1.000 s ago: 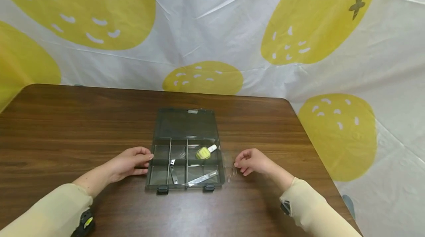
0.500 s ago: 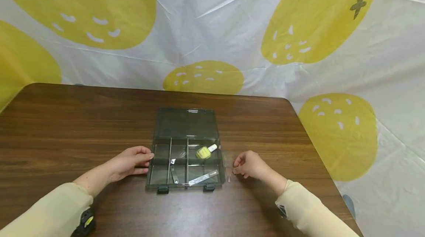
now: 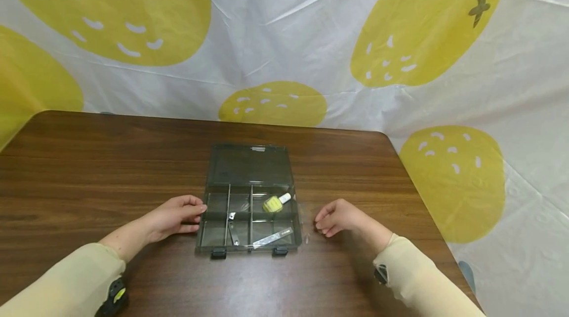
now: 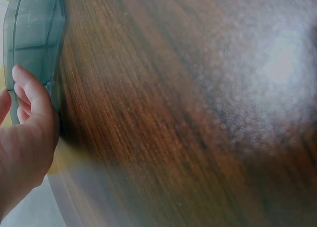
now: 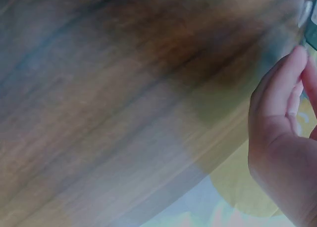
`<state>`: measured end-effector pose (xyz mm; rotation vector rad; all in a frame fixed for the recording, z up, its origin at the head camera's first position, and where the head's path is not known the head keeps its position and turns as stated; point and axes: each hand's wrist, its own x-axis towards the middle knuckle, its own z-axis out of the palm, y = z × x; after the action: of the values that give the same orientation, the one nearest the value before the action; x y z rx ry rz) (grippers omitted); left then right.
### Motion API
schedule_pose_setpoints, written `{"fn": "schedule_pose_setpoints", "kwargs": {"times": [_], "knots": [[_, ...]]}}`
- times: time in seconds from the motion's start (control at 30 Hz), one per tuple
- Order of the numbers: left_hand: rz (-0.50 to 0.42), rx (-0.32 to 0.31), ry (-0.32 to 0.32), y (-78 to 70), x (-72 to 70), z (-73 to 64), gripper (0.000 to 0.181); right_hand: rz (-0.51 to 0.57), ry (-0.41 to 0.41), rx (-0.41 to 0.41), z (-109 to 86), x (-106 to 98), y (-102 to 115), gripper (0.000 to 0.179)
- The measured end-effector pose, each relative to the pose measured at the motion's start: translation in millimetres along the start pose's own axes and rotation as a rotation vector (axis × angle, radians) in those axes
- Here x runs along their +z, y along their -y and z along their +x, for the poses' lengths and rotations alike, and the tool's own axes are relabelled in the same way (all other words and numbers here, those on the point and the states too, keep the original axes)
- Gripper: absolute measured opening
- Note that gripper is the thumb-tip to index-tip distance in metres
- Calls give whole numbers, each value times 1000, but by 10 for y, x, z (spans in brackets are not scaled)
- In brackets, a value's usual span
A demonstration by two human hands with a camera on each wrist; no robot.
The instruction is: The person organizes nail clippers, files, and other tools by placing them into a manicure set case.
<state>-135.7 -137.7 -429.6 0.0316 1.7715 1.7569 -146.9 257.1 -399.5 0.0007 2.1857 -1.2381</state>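
Note:
In the head view a dark see-through divided box (image 3: 215, 236) stands with its lid (image 3: 249, 166) folded back. My left hand (image 3: 175, 217) touches its left side, thumb at the rim and fingers loosely bent; the left wrist view shows the index finger along the box wall. A yellow nail polish bottle (image 3: 272, 204) lies in the back right compartment, a flat silver strip (image 3: 273, 237) in front of it. What looks like a nail clipper (image 3: 233, 233) sits in the front middle one. Right of the box my right hand (image 3: 340, 218) pinches a small thin thing, mostly hidden by the fingertips.
Faint clear pieces (image 3: 306, 235) lie on the wooden table (image 3: 355, 174) between the box and my right hand. Two latches (image 3: 218, 254) hang at the box's front. A white cloth with yellow fruit prints (image 3: 289, 35) hangs behind the table.
My right hand has shifted slightly left, then back right. The thin loop visible below its fingertips a second ago no longer shows clearly. My left hand and the box stay in place.

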Motion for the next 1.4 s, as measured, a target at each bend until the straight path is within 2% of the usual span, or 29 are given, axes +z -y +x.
{"fn": "schedule_pose_setpoints", "kwargs": {"times": [0.13,0.27,0.47,0.57,0.77,0.97,1.17,1.4], "knots": [[-2,-1,-2,-3,-4,-2,22,64,30,27,17,-42,53,15],[-3,-3,-4,-9,-3,-9,22,96,60,18,28,-66,157,16],[-4,-6,-5,-8,-4,-10,23,135,96,3,71,-70,398,27],[0,-8,-4,-5,-8,-8,23,140,109,-4,108,-35,530,25],[-7,-4,-7,-7,-12,-10,23,127,120,-14,197,95,775,25],[-18,-1,-10,3,-15,-2,19,152,133,-18,310,249,959,17],[-19,-2,-10,3,-11,-1,18,163,124,-12,440,407,1053,18],[-19,-4,-11,7,1,-1,19,115,118,-22,544,609,1098,19]]}}
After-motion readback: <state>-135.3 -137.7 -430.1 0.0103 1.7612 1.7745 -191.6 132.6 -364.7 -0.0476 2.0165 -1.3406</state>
